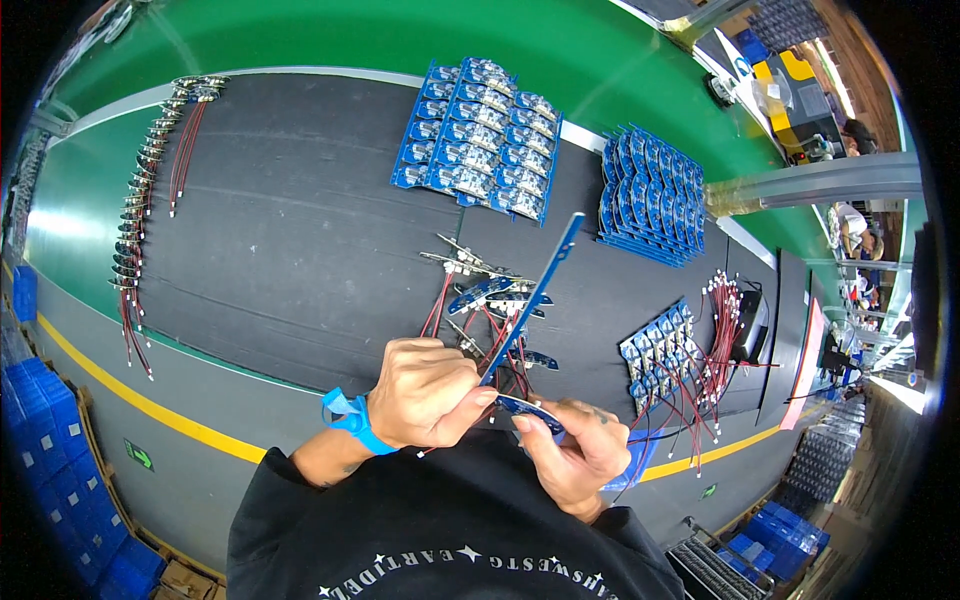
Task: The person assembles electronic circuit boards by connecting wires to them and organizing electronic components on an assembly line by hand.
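Note:
Close to my body, my left hand point(425, 392) is closed around the lower end of a thin blue circuit board strip point(545, 275), which stands tilted up and away, almost edge-on. A blue band circles that wrist. Pinched in the fingers of my right hand point(580, 448) is a small curved blue circuit board point(530, 410). The two boards meet or nearly meet between my hands; I cannot tell whether they are joined. Just beyond my hands lies a loose pile of small circuit boards point(485, 295) with red and black wires, partly hidden by the strip.
On the dark mat point(290, 220) sit panels of blue circuit boards point(480, 135) at the back and a stack of blue panels point(652, 195) to their right. A row of wired boards point(135, 215) lines the left edge. Bundled red wires point(725, 320) lie over another panel point(660, 355) at right.

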A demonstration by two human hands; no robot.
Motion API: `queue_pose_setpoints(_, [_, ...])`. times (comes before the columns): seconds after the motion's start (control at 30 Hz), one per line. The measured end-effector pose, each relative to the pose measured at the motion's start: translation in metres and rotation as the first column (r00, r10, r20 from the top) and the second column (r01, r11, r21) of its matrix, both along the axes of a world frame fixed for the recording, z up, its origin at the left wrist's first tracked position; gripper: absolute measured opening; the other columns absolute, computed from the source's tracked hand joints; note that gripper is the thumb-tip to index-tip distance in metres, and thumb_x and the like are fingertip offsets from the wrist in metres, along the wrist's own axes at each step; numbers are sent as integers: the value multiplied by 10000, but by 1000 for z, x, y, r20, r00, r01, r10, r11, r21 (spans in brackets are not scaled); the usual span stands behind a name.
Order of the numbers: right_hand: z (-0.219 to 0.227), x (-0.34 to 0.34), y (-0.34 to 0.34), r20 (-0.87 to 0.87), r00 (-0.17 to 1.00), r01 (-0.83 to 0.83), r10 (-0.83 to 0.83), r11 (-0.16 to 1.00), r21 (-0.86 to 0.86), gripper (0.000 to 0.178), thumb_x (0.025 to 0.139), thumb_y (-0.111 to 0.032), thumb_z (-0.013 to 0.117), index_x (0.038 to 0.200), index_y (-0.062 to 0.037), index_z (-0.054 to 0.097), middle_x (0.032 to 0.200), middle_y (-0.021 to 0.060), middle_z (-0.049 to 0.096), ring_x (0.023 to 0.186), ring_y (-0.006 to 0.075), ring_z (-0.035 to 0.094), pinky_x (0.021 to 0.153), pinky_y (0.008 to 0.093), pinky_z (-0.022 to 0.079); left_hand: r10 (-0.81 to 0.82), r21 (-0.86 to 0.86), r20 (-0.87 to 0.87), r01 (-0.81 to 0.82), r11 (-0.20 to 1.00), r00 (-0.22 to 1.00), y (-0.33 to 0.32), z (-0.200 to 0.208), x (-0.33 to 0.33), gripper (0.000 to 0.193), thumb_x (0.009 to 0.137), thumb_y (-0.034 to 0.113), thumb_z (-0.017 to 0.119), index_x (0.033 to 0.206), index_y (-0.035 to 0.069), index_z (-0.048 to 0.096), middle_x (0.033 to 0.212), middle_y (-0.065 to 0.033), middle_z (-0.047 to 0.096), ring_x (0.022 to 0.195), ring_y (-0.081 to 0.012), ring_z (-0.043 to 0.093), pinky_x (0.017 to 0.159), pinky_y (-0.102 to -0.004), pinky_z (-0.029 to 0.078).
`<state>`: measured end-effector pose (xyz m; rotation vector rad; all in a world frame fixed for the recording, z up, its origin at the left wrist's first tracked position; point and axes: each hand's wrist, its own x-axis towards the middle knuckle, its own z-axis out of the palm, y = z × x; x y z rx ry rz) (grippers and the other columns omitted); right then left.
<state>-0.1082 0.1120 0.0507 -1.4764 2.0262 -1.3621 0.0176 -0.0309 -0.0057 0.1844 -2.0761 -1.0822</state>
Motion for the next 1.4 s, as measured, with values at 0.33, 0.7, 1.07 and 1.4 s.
queue_pose_setpoints(0.33, [1,-4,0,90,995,-59,52,995,84,301,726,-51,822,971,50,679,711,134,684,539,206,654,494,283,503,-18,85,-94,26,996,995,4,-9,2,320,757,65,672,566,61,415,514,-47,417,403,-210,405,418,-328,273])
queue_pose_setpoints(0.7, [0,-9,-3,470,878,-149,93,985,83,280,795,-37,749,1047,65,685,707,124,695,600,157,689,533,254,514,-45,136,-61,54,989,997,-6,-6,3,311,784,84,661,578,52,431,538,-55,444,426,-232,420,427,-348,285])
queue_pose_setpoints(1.07, [-6,-1,2,105,992,-82,71,991,105,268,782,-7,753,1026,77,681,701,137,688,587,200,686,525,274,518,126,-119,-44,-130,984,991,-4,-14,-1,275,756,142,707,610,72,485,569,-30,495,445,-201,445,439,-322,279])
queue_pose_setpoints(1.4, [-18,-18,3,210,977,58,-35,993,-105,269,865,13,632,1119,104,633,708,144,689,602,215,687,597,272,543,157,557,-62,-96,825,986,-4,-16,26,424,997,197,452,619,9,494,497,-63,487,426,-148,482,422,-284,344])
